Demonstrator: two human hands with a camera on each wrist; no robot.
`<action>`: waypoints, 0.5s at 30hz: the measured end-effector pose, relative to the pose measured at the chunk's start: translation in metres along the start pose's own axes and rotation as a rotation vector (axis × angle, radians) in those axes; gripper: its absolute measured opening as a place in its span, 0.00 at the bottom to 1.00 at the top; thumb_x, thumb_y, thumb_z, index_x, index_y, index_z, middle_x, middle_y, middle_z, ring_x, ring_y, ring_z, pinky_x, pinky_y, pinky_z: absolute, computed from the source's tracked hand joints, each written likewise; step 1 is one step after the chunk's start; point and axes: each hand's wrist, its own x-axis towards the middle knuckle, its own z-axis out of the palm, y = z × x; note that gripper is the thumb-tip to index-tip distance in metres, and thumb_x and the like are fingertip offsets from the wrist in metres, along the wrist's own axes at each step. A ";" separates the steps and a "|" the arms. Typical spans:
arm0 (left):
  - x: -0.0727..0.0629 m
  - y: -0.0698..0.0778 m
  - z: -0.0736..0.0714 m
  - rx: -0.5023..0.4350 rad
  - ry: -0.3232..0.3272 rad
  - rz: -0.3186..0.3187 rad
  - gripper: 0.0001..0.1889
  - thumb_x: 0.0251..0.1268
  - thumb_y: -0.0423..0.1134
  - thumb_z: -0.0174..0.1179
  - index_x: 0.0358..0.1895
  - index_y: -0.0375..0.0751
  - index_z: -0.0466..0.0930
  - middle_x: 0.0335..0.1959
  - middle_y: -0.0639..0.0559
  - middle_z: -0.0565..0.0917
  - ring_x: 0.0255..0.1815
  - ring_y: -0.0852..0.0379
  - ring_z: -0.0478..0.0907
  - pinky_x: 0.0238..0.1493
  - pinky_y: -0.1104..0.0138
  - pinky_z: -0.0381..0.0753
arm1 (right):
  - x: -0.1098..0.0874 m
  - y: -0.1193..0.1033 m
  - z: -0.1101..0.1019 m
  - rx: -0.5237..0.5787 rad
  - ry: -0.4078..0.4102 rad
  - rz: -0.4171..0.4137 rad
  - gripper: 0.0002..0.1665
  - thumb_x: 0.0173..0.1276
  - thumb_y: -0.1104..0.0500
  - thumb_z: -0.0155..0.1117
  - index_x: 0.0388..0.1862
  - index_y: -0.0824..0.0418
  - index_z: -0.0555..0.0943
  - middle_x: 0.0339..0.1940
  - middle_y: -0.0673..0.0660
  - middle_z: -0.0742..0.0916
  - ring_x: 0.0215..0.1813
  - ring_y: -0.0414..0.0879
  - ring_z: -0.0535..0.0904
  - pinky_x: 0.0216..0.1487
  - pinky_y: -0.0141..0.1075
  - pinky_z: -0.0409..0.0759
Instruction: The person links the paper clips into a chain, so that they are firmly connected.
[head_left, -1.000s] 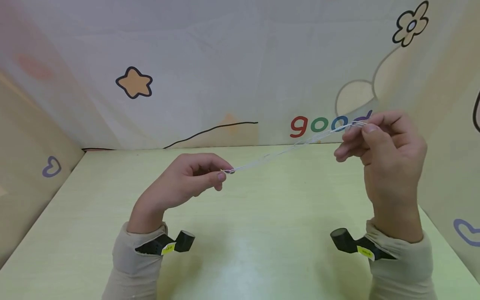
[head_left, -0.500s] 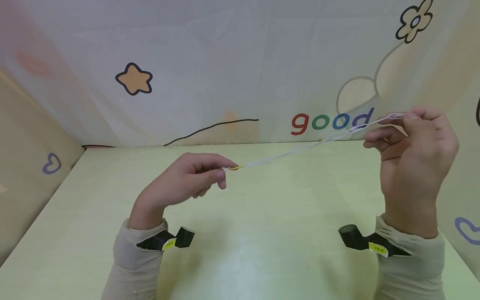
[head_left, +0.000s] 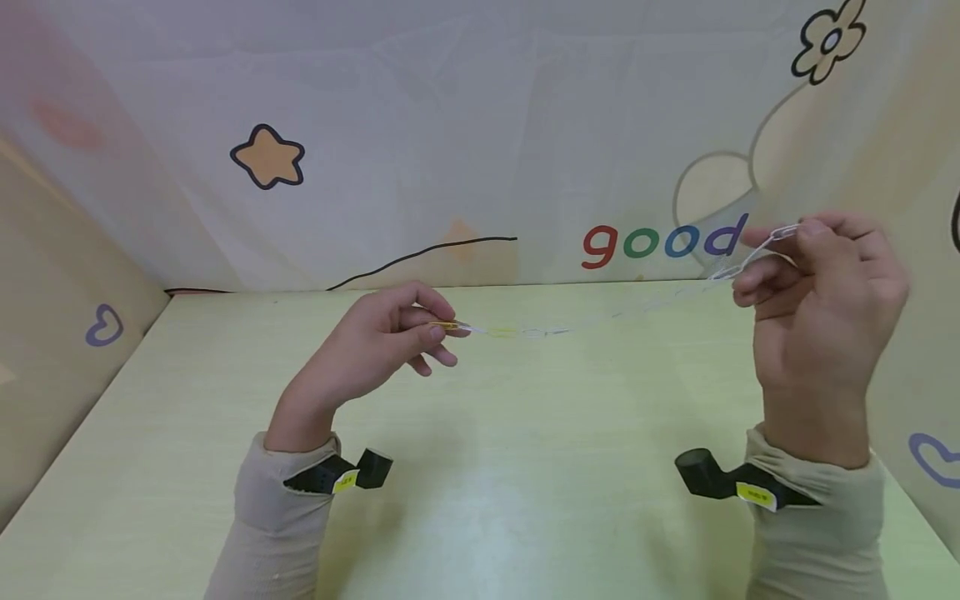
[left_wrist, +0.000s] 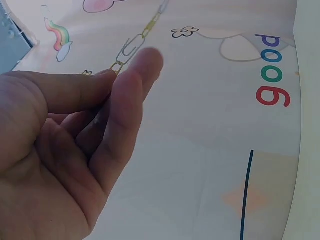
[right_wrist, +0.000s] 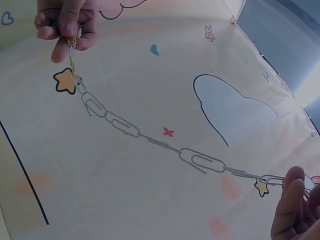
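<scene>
Paperclip chain [right_wrist: 150,140] strung in air above counter [head_left: 480,467], sagging btwn hands. L hand [head_left: 375,350] pinches yellow end clip w/ thumb+index; R hand [head_left: 817,308] pinches other end. Light, limp, links prob slip apart easily. Best held at end clips.

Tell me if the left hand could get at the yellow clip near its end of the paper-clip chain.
Probably yes: the left hand already pinches the chain at that end, and the yellow clip hangs just past its fingertips in open air.
</scene>
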 end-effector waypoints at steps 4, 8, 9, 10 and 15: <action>0.000 -0.002 -0.001 0.034 0.055 0.005 0.04 0.72 0.26 0.58 0.45 0.34 0.79 0.43 0.44 0.87 0.37 0.42 0.86 0.37 0.56 0.85 | -0.006 0.006 0.004 -0.056 -0.084 0.074 0.05 0.74 0.74 0.56 0.41 0.78 0.71 0.27 0.72 0.82 0.12 0.55 0.75 0.15 0.36 0.78; 0.000 -0.004 0.000 0.031 0.079 0.044 0.04 0.71 0.26 0.58 0.43 0.34 0.81 0.42 0.44 0.86 0.36 0.45 0.83 0.37 0.58 0.85 | -0.016 0.014 0.009 -0.218 -0.220 0.142 0.09 0.74 0.68 0.61 0.44 0.72 0.72 0.27 0.68 0.83 0.13 0.51 0.73 0.15 0.32 0.75; 0.000 -0.004 0.000 0.023 0.086 0.056 0.04 0.70 0.26 0.59 0.43 0.34 0.82 0.42 0.44 0.85 0.35 0.45 0.83 0.37 0.58 0.85 | -0.018 0.016 0.010 -0.267 -0.257 0.156 0.08 0.74 0.67 0.61 0.45 0.71 0.73 0.27 0.67 0.83 0.13 0.50 0.72 0.15 0.31 0.74; 0.000 -0.004 0.001 0.008 0.093 0.067 0.04 0.70 0.26 0.59 0.43 0.34 0.82 0.42 0.43 0.85 0.35 0.46 0.83 0.37 0.58 0.85 | -0.020 0.019 0.011 -0.307 -0.297 0.167 0.08 0.74 0.67 0.61 0.45 0.71 0.73 0.26 0.66 0.83 0.14 0.49 0.72 0.15 0.31 0.73; 0.002 -0.004 0.005 -0.015 0.129 0.113 0.04 0.68 0.26 0.59 0.41 0.35 0.82 0.39 0.43 0.84 0.29 0.46 0.80 0.36 0.58 0.84 | -0.031 0.030 0.015 -0.510 -0.405 0.203 0.08 0.74 0.66 0.61 0.50 0.67 0.79 0.26 0.62 0.82 0.16 0.47 0.73 0.18 0.30 0.73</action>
